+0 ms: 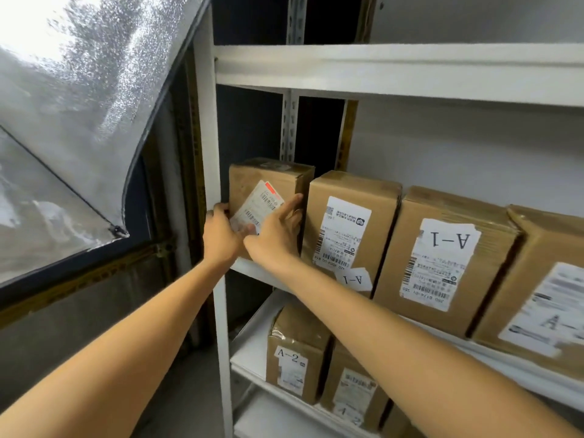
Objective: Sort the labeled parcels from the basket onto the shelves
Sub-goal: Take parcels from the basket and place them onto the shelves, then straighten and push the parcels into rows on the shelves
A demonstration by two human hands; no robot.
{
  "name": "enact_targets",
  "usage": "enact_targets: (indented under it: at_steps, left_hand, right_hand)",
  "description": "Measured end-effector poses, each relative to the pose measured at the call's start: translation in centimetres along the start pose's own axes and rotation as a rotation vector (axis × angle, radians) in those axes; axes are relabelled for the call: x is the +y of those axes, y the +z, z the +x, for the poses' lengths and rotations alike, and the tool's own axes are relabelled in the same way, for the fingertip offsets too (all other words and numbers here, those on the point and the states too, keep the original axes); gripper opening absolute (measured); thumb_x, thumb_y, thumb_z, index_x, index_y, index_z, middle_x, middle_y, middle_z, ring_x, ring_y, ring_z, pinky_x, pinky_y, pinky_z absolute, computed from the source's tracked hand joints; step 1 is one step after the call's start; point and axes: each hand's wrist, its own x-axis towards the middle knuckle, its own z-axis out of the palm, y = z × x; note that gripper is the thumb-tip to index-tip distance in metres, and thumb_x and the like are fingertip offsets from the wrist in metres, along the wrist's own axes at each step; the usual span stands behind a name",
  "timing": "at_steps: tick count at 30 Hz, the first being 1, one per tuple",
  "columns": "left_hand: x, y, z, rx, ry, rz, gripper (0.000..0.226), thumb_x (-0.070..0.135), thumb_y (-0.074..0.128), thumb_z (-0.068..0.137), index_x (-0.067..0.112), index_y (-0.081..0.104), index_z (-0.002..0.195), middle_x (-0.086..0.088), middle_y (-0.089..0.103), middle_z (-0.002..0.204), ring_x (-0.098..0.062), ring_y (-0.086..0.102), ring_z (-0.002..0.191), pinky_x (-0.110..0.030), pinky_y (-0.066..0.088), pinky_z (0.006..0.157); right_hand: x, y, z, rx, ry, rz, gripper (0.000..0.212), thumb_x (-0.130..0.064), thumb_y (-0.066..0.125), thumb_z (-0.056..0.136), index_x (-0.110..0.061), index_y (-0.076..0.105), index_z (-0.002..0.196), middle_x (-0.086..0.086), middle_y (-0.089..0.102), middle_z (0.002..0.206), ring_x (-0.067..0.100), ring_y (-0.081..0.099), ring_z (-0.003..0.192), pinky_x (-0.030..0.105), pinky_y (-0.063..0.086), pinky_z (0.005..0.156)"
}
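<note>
A brown cardboard parcel [268, 184] with a tilted white shipping label stands at the far left end of the middle shelf [249, 268], against the white upright post. My left hand [221, 237] grips its left front edge. My right hand [276, 232] presses flat on its front face, fingers reaching the right edge. To its right stand three more parcels: one labeled A-1 [347, 229], a second A-1 box [442, 260], and a box [543, 298] at the right edge whose label is blurred. The basket is out of view.
On the lower shelf [249, 349] stand two boxes marked A-2 [294, 352], [350, 384]. The top shelf board [379, 71] runs overhead. A frosted window [72, 105] with a dark frame fills the left side. The white post [208, 137] separates window and shelving.
</note>
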Motion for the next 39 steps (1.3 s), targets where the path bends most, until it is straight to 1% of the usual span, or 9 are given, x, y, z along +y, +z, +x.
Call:
enact_targets:
  at_steps: [6, 12, 16, 19, 23, 28, 33, 36, 39]
  left_hand:
    - [3.3, -2.2, -3.6, 0.017, 0.020, 0.112, 0.054, 0.013, 0.072, 0.082, 0.008, 0.045, 0.128, -0.012, 0.055, 0.125, -0.026, 0.058, 0.110, -0.040, 0.051, 0.092]
    - [8.1, -2.7, -11.8, -0.128, 0.166, 0.349, 0.046, 0.009, 0.069, 0.082, 0.014, 0.050, 0.124, -0.003, 0.063, 0.108, -0.017, 0.061, 0.093, -0.037, 0.054, 0.084]
    - [11.5, -0.7, -18.8, -0.282, 0.248, 0.563, 0.039, 0.012, 0.072, 0.080, 0.015, 0.056, 0.116, -0.004, 0.067, 0.102, -0.019, 0.062, 0.090, -0.033, 0.053, 0.077]
    - [14.3, 1.8, -24.0, -0.376, 0.231, 0.608, 0.039, 0.020, 0.073, 0.079, 0.018, 0.058, 0.114, -0.001, 0.068, 0.100, -0.018, 0.059, 0.086, -0.030, 0.046, 0.070]
    - [18.6, 4.8, -28.9, -0.457, 0.279, 0.599, 0.039, 0.021, 0.074, 0.077, 0.020, 0.059, 0.113, 0.000, 0.068, 0.101, -0.017, 0.060, 0.088, -0.030, 0.048, 0.072]
    - [24.4, 7.0, -32.5, -0.511, 0.394, 0.571, 0.036, 0.022, 0.073, 0.080, 0.020, 0.059, 0.113, -0.001, 0.069, 0.101, -0.016, 0.061, 0.086, -0.031, 0.052, 0.078]
    - [27.7, 9.0, -36.4, -0.589, 0.429, 0.526, 0.039, 0.024, 0.075, 0.079, 0.022, 0.059, 0.115, -0.002, 0.069, 0.104, -0.020, 0.062, 0.094, -0.039, 0.054, 0.084]
    - [29.1, 10.6, -38.8, -0.625, 0.471, 0.491, 0.041, 0.024, 0.074, 0.079, 0.022, 0.058, 0.116, -0.002, 0.069, 0.104, -0.019, 0.062, 0.092, -0.036, 0.054, 0.082]
    - [30.8, 12.0, -41.7, -0.659, 0.523, 0.437, 0.039, 0.022, 0.074, 0.080, 0.018, 0.059, 0.115, -0.003, 0.068, 0.104, -0.018, 0.063, 0.090, -0.031, 0.053, 0.077]
  right_hand:
    - [1.9, -5.0, -3.6, -0.201, -0.162, -0.144, 0.082, -0.018, 0.063, 0.088, -0.007, 0.009, 0.149, 0.017, 0.028, 0.144, 0.032, 0.034, 0.132, 0.037, 0.038, 0.101]
    - [6.9, -11.1, -9.5, -0.368, -0.234, -0.310, 0.043, -0.016, 0.064, 0.084, -0.008, 0.045, 0.122, 0.012, 0.050, 0.121, 0.027, 0.052, 0.105, 0.032, 0.045, 0.076]
    - [11.1, -16.7, -13.4, -0.398, -0.267, -0.416, 0.037, -0.015, 0.062, 0.085, -0.007, 0.048, 0.118, 0.014, 0.051, 0.117, 0.024, 0.052, 0.095, 0.031, 0.042, 0.068]
    - [13.6, -21.0, -16.6, -0.409, -0.216, -0.469, 0.040, -0.018, 0.059, 0.088, -0.005, 0.046, 0.123, 0.016, 0.047, 0.125, 0.032, 0.052, 0.107, 0.034, 0.044, 0.073]
    - [16.3, -26.9, -20.0, -0.384, -0.233, -0.561, 0.046, -0.013, 0.058, 0.091, -0.001, 0.042, 0.133, 0.019, 0.039, 0.134, 0.036, 0.044, 0.121, 0.038, 0.040, 0.094]
    - [18.6, -33.5, -22.5, -0.277, -0.214, -0.569, 0.047, -0.010, 0.062, 0.090, -0.002, 0.043, 0.133, 0.017, 0.040, 0.135, 0.031, 0.047, 0.120, 0.030, 0.039, 0.084]
    - [21.3, -38.9, -26.1, -0.201, -0.143, -0.561, 0.054, -0.008, 0.061, 0.090, -0.005, 0.039, 0.139, 0.014, 0.039, 0.140, 0.030, 0.044, 0.126, 0.033, 0.040, 0.095]
    - [23.1, -41.7, -28.2, -0.201, -0.061, -0.623, 0.044, -0.012, 0.062, 0.090, -0.003, 0.045, 0.130, 0.016, 0.042, 0.133, 0.029, 0.048, 0.117, 0.032, 0.039, 0.083]
    - [24.5, -44.3, -30.4, -0.181, -0.003, -0.636, 0.045, -0.015, 0.063, 0.089, -0.003, 0.045, 0.129, 0.016, 0.045, 0.130, 0.031, 0.049, 0.115, 0.035, 0.042, 0.088]
